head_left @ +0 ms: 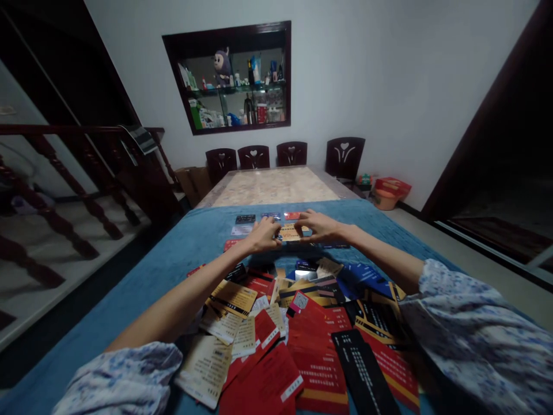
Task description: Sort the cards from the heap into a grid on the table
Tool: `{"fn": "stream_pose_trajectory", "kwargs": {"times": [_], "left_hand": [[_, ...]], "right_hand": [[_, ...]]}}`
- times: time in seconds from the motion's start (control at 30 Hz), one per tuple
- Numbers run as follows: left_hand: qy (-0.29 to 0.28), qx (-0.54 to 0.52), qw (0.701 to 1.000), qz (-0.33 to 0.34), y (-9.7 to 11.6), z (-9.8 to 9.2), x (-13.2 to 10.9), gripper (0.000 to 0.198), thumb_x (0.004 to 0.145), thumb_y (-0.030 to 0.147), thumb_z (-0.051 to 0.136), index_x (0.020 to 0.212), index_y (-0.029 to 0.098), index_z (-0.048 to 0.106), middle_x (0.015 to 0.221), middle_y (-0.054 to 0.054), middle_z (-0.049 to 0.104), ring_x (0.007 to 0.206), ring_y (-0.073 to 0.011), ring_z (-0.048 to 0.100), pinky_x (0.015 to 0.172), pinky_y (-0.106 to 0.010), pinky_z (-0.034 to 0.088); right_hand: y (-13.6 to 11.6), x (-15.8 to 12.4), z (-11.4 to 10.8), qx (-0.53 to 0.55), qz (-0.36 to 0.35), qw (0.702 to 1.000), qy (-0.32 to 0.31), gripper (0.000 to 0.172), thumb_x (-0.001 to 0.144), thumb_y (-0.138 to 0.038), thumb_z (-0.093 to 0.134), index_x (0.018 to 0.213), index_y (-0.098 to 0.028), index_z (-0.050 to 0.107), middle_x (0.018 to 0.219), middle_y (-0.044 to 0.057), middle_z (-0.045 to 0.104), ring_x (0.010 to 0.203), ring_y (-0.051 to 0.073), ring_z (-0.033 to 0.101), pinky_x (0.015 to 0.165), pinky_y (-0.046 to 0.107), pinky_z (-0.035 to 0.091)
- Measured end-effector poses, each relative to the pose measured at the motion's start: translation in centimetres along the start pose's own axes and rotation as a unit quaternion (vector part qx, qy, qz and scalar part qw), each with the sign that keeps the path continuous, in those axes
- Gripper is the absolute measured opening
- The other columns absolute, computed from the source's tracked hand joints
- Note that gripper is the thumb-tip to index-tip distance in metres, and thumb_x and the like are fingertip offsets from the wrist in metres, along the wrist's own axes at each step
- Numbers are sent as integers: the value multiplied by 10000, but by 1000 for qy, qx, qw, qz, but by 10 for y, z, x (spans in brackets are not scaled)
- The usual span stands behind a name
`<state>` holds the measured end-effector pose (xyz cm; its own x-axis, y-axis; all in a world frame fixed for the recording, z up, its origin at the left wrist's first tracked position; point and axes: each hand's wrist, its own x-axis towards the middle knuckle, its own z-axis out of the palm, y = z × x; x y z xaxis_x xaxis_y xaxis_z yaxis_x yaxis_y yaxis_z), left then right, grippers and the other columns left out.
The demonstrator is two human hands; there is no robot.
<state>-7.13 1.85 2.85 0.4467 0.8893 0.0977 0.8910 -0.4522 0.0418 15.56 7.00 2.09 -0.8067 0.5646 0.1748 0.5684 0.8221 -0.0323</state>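
Observation:
A gold card (290, 233) with dark print lies flat or nearly flat between my two hands. My left hand (264, 234) has its fingers bent and closed at the card's left edge. My right hand (318, 225) curls over from the other side, thumb and forefinger at the right edge. Around them, cards are laid out in rows: a black card (246, 219), a blue card (271, 216), a red card (292, 215) and a pale card (242, 230). My left hand partly covers some of these cards.
Nearer to me, under my forearms, spreads a loose heap of red cards (317, 346), black cards (365, 369) and gold cards (233, 297). A blue cloth (173, 248) covers the table's near part. Chairs (291, 153) stand behind the stone tabletop (276, 184).

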Motion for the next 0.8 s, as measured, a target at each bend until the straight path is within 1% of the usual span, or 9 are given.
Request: {"fn": "stream_pose_trajectory", "kwargs": {"times": [0.17, 0.37, 0.5, 0.6, 0.7, 0.8], "left_hand": [[-7, 16, 1000, -13, 2, 6, 20, 236, 811, 282, 644, 1027, 188, 657, 1173, -112, 557, 1163, -304, 474, 935, -435, 420], [-5, 21, 1000, -18, -1, 17, 41, 279, 820, 290, 610, 1073, 181, 658, 1196, -124, 560, 1176, -320, 480, 954, -471, 428], [-7, 22, 1000, -17, -2, 22, 52, 269, 824, 294, 597, 1060, 178, 652, 1195, -130, 565, 1170, -328, 489, 950, -493, 438], [-10, 22, 999, -20, 0, 25, 59, 276, 824, 290, 599, 1066, 168, 647, 1201, -140, 566, 1175, -335, 489, 954, -508, 439], [-14, 23, 999, -28, 2, 28, 66, 268, 825, 283, 596, 1060, 163, 645, 1225, -146, 560, 1192, -332, 481, 968, -511, 438], [-23, 21, 999, -38, 4, 31, 73, 257, 815, 274, 601, 1042, 162, 647, 1243, -149, 551, 1198, -335, 480, 978, -517, 440]], "right_hand": [[17, 2, 4, 6, 20, 1000, -7, 257, 828, -424, 681, 940, -193, 696, 1030, 104, 591, 983, 263, 487, 801, 341, 405], [31, 6, 5, 16, 45, 998, -27, 248, 828, -405, 692, 941, -183, 691, 1032, 103, 584, 1002, 263, 504, 842, 343, 412], [40, 9, 8, 18, 49, 998, -35, 223, 831, -375, 686, 933, -176, 690, 1044, 110, 579, 1010, 262, 513, 865, 347, 416], [46, 11, 10, 13, 52, 998, -41, 175, 817, -314, 689, 925, -176, 692, 1035, 105, 584, 1010, 260, 523, 889, 346, 417], [50, 14, 11, 6, 75, 995, -59, 161, 804, -273, 689, 932, -174, 695, 1052, 108, 591, 1027, 267, 534, 900, 340, 422], [53, 17, 12, -2, 98, 992, -77, 186, 801, -285, 690, 955, -180, 698, 1064, 107, 598, 1037, 267, 542, 894, 321, 428]]}}
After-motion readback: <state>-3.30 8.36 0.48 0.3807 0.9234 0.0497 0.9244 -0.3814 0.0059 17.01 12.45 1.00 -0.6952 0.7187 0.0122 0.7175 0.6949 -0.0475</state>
